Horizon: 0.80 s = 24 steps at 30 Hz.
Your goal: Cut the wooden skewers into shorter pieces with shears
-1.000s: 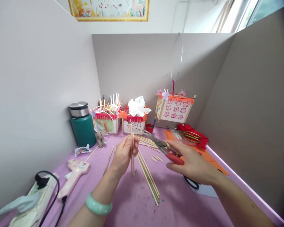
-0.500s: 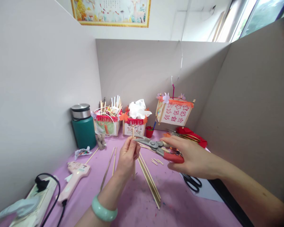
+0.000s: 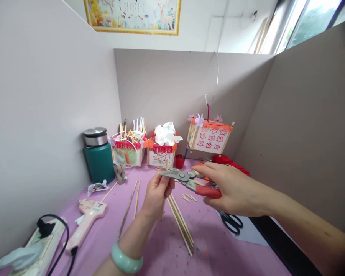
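Observation:
My left hand point(image 3: 156, 193), with a pale green bangle on its wrist, is closed around a thin wooden stick point(image 3: 167, 164) held upright. The stick's top end shows above my fingers and its lower end below them. My right hand point(image 3: 230, 189) is wrapped round the red handles of pruning shears point(image 3: 182, 176). The grey blades point left and lie across the stick just above my left fingertips. Several long sticks point(image 3: 181, 224) lie on the purple table point(image 3: 212, 249) beyond my left wrist, with short cut pieces point(image 3: 189, 197) to their right.
A green bottle point(image 3: 99, 161), pink glue gun point(image 3: 87, 222) and power strip point(image 3: 37, 245) are at the left. Decorated boxes point(image 3: 128, 155) and a hanging lantern point(image 3: 209, 138) stand behind. Black-handled scissors point(image 3: 232, 223) lie on paper near my right forearm.
The shears' blades have moved onto the stick just above my left fingers. My left hand and the stick have shifted slightly right. The whole view has shifted a little.

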Tool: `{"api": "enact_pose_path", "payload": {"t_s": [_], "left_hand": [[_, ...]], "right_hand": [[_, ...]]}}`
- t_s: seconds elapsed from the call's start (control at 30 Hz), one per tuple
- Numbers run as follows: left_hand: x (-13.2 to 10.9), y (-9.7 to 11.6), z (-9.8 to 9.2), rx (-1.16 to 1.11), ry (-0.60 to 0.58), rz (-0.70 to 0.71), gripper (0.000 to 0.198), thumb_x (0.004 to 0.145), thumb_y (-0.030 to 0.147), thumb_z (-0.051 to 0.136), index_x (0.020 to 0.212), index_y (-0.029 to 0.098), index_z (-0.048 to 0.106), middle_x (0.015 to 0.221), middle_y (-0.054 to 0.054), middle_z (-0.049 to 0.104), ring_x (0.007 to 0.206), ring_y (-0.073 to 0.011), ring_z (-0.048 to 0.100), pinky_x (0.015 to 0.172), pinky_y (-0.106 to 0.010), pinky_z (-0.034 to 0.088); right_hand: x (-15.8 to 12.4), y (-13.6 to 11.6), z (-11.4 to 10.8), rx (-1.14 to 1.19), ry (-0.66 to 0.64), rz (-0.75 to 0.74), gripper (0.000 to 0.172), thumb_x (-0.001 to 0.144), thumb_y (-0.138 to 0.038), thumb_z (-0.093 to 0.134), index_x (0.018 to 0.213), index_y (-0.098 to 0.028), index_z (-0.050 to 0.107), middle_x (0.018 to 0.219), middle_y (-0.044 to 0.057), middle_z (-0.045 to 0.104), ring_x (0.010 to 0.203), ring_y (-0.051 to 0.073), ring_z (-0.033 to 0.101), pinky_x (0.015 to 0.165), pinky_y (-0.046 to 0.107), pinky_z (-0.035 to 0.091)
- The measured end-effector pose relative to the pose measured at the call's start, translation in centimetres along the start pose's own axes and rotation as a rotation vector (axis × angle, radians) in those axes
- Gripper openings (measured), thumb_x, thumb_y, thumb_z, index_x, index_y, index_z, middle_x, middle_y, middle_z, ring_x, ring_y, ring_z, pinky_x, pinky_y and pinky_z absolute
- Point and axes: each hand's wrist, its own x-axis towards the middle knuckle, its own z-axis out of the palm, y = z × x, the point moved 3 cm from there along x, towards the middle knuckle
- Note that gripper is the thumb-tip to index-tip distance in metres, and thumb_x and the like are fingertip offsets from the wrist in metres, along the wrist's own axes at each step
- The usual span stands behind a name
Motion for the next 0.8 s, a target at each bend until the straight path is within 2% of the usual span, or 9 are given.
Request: {"api": "enact_pose_path", "payload": {"t_s": [0.27, 0.4, 0.57, 0.8], "left_hand": [[0.0, 0.0, 0.2, -0.019, -0.002, -0.024, 0.027, 0.081, 0.041, 0.058, 0.074, 0.016, 0.052, 0.049, 0.008, 0.034, 0.043, -0.0047, 0.021, 0.043, -0.022, 0.012], [-0.1, 0.0, 0.2, -0.004, 0.002, -0.016, 0.027, 0.08, 0.042, 0.058, 0.073, 0.016, 0.053, 0.048, 0.008, 0.033, 0.043, -0.0048, 0.021, 0.043, -0.022, 0.012], [-0.1, 0.0, 0.3, 0.002, 0.009, -0.01, 0.026, 0.081, 0.041, 0.058, 0.077, 0.016, 0.055, 0.048, 0.008, 0.032, 0.044, -0.005, 0.021, 0.043, -0.021, 0.013], [-0.4, -0.2, 0.6, 0.022, 0.018, 0.001, 0.029, 0.079, 0.044, 0.06, 0.074, 0.016, 0.055, 0.048, 0.008, 0.032, 0.044, -0.0048, 0.022, 0.043, -0.02, 0.014]], "right_hand": [[0.0, -0.1, 0.3, -0.023, -0.037, 0.011, 0.034, 0.063, -0.019, 0.059, 0.096, -0.025, 0.056, 0.089, 0.005, 0.058, 0.083, 0.024, 0.053, 0.062, 0.029, 0.037], [-0.1, -0.1, 0.9, -0.053, -0.009, 0.021, 0.029, 0.065, -0.016, 0.057, 0.092, -0.024, 0.054, 0.087, 0.005, 0.056, 0.081, 0.022, 0.052, 0.059, 0.028, 0.034], [-0.2, -0.3, 1.1, -0.138, 0.049, 0.023, 0.021, 0.071, -0.019, 0.056, 0.091, -0.024, 0.053, 0.087, 0.005, 0.057, 0.08, 0.022, 0.052, 0.062, 0.03, 0.034], [-0.7, -0.5, 1.2, -0.14, 0.077, 0.023, 0.024, 0.07, -0.015, 0.057, 0.093, -0.021, 0.053, 0.093, 0.007, 0.058, 0.086, 0.023, 0.054, 0.066, 0.029, 0.036]]}}
